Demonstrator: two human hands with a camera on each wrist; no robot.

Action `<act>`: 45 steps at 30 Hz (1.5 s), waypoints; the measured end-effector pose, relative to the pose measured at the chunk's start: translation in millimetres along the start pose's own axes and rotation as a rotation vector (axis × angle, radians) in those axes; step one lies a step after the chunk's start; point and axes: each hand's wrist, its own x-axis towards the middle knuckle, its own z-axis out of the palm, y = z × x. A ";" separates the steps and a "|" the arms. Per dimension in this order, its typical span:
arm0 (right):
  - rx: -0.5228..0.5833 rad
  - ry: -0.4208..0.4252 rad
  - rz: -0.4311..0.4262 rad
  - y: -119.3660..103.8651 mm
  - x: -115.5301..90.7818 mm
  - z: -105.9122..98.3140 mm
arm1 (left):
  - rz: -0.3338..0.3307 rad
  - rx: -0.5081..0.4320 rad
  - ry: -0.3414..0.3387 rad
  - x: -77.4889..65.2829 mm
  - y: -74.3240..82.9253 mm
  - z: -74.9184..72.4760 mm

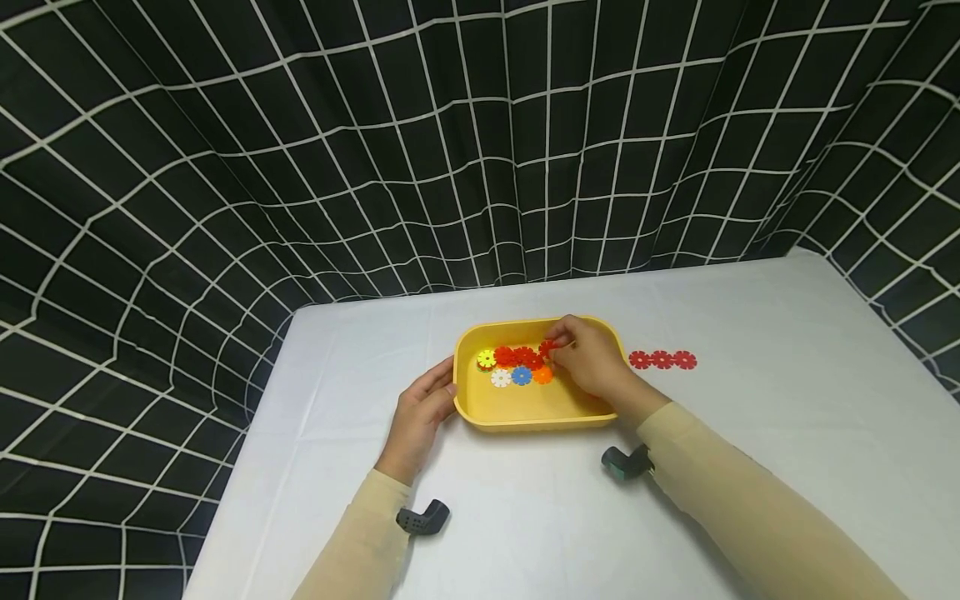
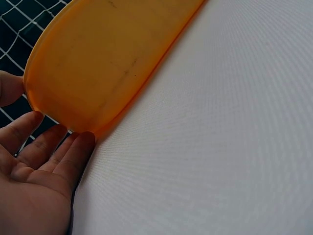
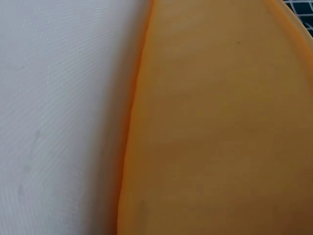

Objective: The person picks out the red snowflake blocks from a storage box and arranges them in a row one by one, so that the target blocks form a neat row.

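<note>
A yellow plastic tray (image 1: 495, 410) stands on the table, holding notched snowflake-shaped building discs. My right hand (image 1: 588, 357) reaches over its right end and pinches a red snowflake disc (image 1: 547, 347) between thumb and fingers. Beside that lie more red discs (image 1: 522, 357), a yellow disc (image 1: 487, 358), a white disc (image 1: 500, 378), a blue disc (image 1: 521, 376) and an orange disc (image 1: 543, 374). At the tray's left end, my left hand (image 1: 422, 410) touches the outer wall with extended fingertips (image 2: 85, 139). The right wrist view shows the tray wall (image 3: 220, 117), not the hand.
Three red discs (image 1: 662, 360) lie in a joined row on the white tablecloth (image 1: 787, 417), right of the tray. Black curtains with a white grid (image 1: 480, 150) hang behind the table and along its sides. Each wrist carries a dark camera mount (image 1: 423, 518).
</note>
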 end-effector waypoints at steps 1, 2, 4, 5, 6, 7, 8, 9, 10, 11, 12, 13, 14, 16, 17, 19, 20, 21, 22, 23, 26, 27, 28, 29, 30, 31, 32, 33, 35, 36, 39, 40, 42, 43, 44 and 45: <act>0.020 0.001 0.002 -0.3 0.0 -0.1 | 0.001 0.000 0.000 -0.1 0.1 0.0; 0.037 0.002 0.003 -0.5 -0.2 -0.1 | 0.005 0.000 -0.004 0.0 0.2 0.0; 0.063 0.005 0.001 -1.1 -0.4 0.2 | 0.006 0.001 -0.004 0.1 0.0 -0.1; 0.069 0.007 0.000 -1.5 -0.7 0.4 | 0.005 0.001 -0.004 0.1 -0.1 -0.2; 0.074 0.010 -0.004 -1.6 -1.1 0.4 | 0.006 0.001 -0.004 0.2 -0.4 -0.4; 0.081 0.011 -0.008 -1.8 -1.6 0.5 | 0.005 0.001 -0.003 0.2 -0.5 -0.4; 0.092 0.012 -0.009 -1.9 -2.0 0.4 | 0.005 -0.001 -0.003 0.2 -0.7 -0.5; 0.102 0.011 -0.013 -2.5 -2.9 0.1 | 0.001 -0.004 -0.001 0.2 -0.9 -0.6; 0.113 0.009 -0.019 -2.5 -3.5 -0.2 | 0.003 -0.005 -0.003 0.3 -1.1 -0.6; 0.121 0.007 -0.027 -2.4 -4.1 -0.6 | 0.004 -0.002 -0.005 0.5 -1.4 -0.6; 0.129 0.004 -0.038 -2.2 -4.7 -1.1 | 0.003 0.000 -0.004 0.7 -1.7 -0.7; 0.134 0.003 -0.047 -2.1 -5.3 -1.5 | 0.001 0.003 -0.003 0.8 -1.9 -0.6; 0.137 0.003 -0.057 -2.1 -5.9 -1.9 | 0.001 0.005 -0.003 1.0 -1.9 -0.6; 0.142 0.003 -0.078 -1.3 -6.5 -2.4 | 0.000 0.012 -0.001 1.2 -2.0 -0.5; 0.142 0.003 -0.086 -1.2 -6.8 -2.6 | -0.001 0.016 0.000 1.3 -1.9 -0.5; 0.145 0.005 -0.099 -1.3 -7.7 -3.0 | -0.005 0.016 0.001 1.2 -1.6 -0.4; 0.147 0.006 -0.105 -1.7 -8.2 -3.1 | -0.007 0.015 0.002 1.0 -1.3 -0.3; 0.151 0.004 -0.112 -1.8 -8.6 -3.4 | -0.010 0.015 0.004 0.8 -1.1 -0.2; 0.152 0.005 -0.118 -2.2 -9.1 -3.5 | -0.013 0.016 0.006 0.7 -0.9 -0.1; 0.154 0.003 -0.124 -2.3 -9.6 -3.7 | -0.017 0.015 0.009 0.7 -0.7 0.0; 0.160 0.005 -0.146 -2.6 -10.8 -4.1 | -0.026 0.015 0.018 0.7 -0.2 0.2; 0.160 0.005 -0.153 -2.1 -11.0 -4.4 | -0.026 0.015 0.018 0.7 -0.3 0.2; 0.159 0.007 -0.156 -2.0 -11.3 -4.5 | -0.026 0.014 0.018 0.8 -0.3 0.1; 0.162 0.007 -0.159 -1.7 -11.5 -4.8 | -0.026 0.012 0.018 0.9 -0.4 0.0; 0.165 0.009 -0.161 -1.6 -11.6 -5.0 | -0.025 0.011 0.017 1.2 -0.8 -0.2; 0.167 0.008 -0.161 -1.6 -11.8 -5.3 | -0.022 0.009 0.013 1.3 -1.2 -0.5; 0.170 0.009 -0.159 -1.7 -12.0 -5.6 | -0.020 0.006 0.010 1.5 -1.5 -0.8; 0.171 0.011 -0.159 -1.6 -12.3 -6.0 | -0.018 0.004 0.009 1.8 -1.9 -1.0; 0.176 0.014 -0.158 -2.7 -13.3 -7.2 | -0.014 0.003 0.005 2.1 -2.5 -1.5; 0.179 0.015 -0.160 -3.3 -13.7 -7.7 | -0.013 0.001 0.003 2.0 -2.6 -1.6; 0.195 0.015 -0.164 -4.9 -15.7 -10.3 | -0.014 -0.007 0.004 1.6 -2.5 -1.8; 0.205 0.014 -0.163 -5.5 -16.7 -11.3 | -0.015 -0.007 0.006 1.4 -2.4 -1.6; 0.224 0.010 -0.160 -6.6 -18.3 -14.0 | -0.013 -0.009 0.003 1.2 -2.0 -1.3; 0.230 0.007 -0.158 -7.2 -19.2 -15.7 | -0.013 -0.007 0.004 1.4 -2.0 -1.2; 0.236 0.005 -0.156 -7.7 -20.1 -17.4 | -0.012 -0.005 0.005 1.3 -1.9 -1.0; 0.240 0.004 -0.154 -8.4 -21.2 -18.9 | -0.012 -0.003 0.006 1.5 -2.1 -1.0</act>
